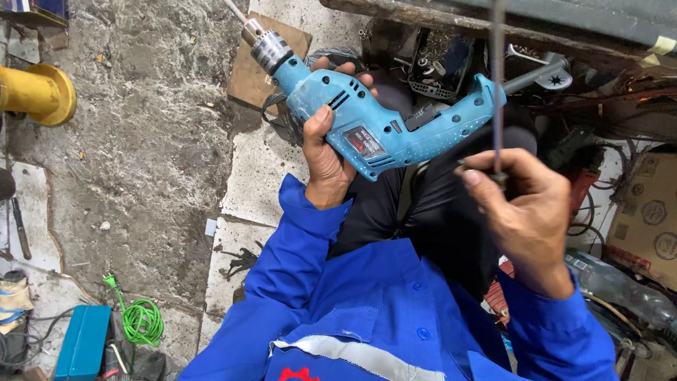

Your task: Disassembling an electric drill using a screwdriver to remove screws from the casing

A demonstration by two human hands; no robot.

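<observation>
A light blue electric drill [384, 123] is held sideways above my lap, its metal chuck [270, 51] pointing to the upper left with a bit in it. My left hand [326, 144] grips the drill's body near the front. My right hand [525, 212] is closed around the lower end of a thin dark metal rod [498, 77] that stands upright and crosses in front of the drill's handle. I wear a blue work shirt and dark trousers.
A yellow pipe fitting [39, 93] lies at the left on rough concrete. A green coiled cable [141, 321] and a blue box [83, 343] sit at the lower left. A cardboard box [645, 215] and a clutter of tools and wires [451, 60] fill the right and top.
</observation>
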